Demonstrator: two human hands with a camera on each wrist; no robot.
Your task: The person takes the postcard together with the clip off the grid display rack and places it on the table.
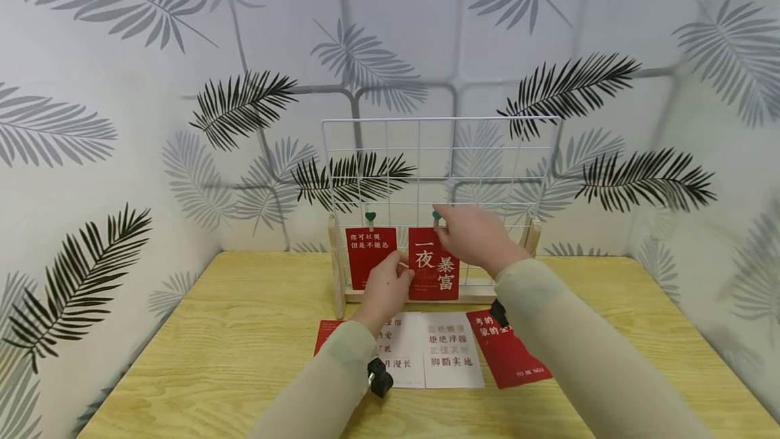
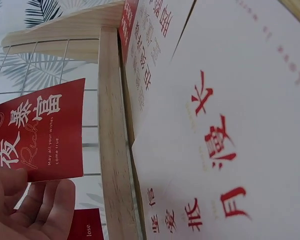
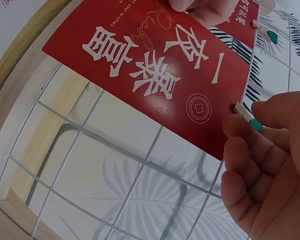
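Observation:
A white wire grid (image 1: 475, 149) stands in a wooden base (image 1: 341, 269) at the back of the table. A red card (image 1: 370, 254) hangs on it from a small green-tipped peg (image 1: 370, 217). Beside it is a second red card (image 1: 434, 269) with large white characters, also in the wrist views (image 3: 155, 75) (image 2: 40, 135). My left hand (image 1: 402, 266) pinches this card's left edge, fingers (image 2: 40, 210) just below it. At the card's top edge my right hand (image 1: 440, 223) pinches a second peg (image 3: 247, 117) against the grid wire.
Flat on the wooden table (image 1: 231, 358) in front of the stand lie two white cards (image 1: 451, 351) with red text, a red card (image 1: 508, 354) to their right and another red one (image 1: 325, 334) partly under my left sleeve. Leaf-patterned walls enclose the table.

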